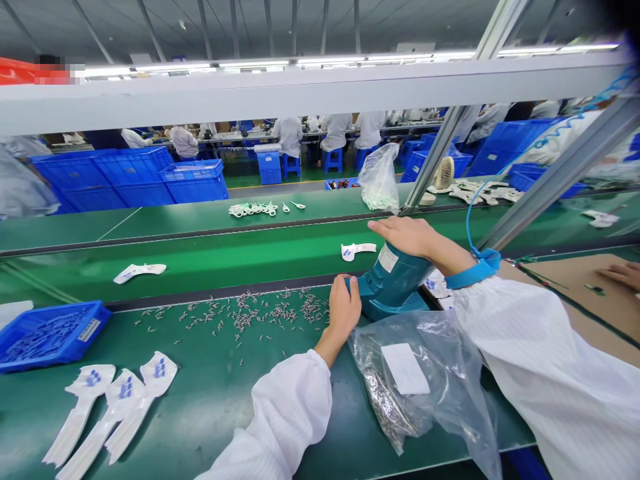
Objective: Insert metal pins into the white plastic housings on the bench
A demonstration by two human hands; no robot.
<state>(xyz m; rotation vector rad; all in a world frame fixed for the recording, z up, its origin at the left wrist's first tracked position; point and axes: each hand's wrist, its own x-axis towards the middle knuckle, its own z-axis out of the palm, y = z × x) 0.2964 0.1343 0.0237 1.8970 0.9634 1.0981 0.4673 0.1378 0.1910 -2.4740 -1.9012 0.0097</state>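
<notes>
A teal plastic tool (393,277) with a thick body and a wide, flat end is at the front edge of the belt; I cannot make out its exact kind. My left hand (345,303) has its fingers curled round the tool's left end. Over the top, palm down, my right hand (407,235) grips it with the fingers pointing left and partly hidden. Just in front lies a clear plastic bag (435,373) with small metal screws and a white paper slip. Many loose screws (250,312) are scattered on the green table left of my left hand.
Three white moulded parts (123,400) lie at front left, near a blue tray (55,333) of small blue pieces. White parts (140,272) (357,251) are on the green belt (250,250). A metal post (437,157) rises behind. A co-worker's hand (623,273) is at right.
</notes>
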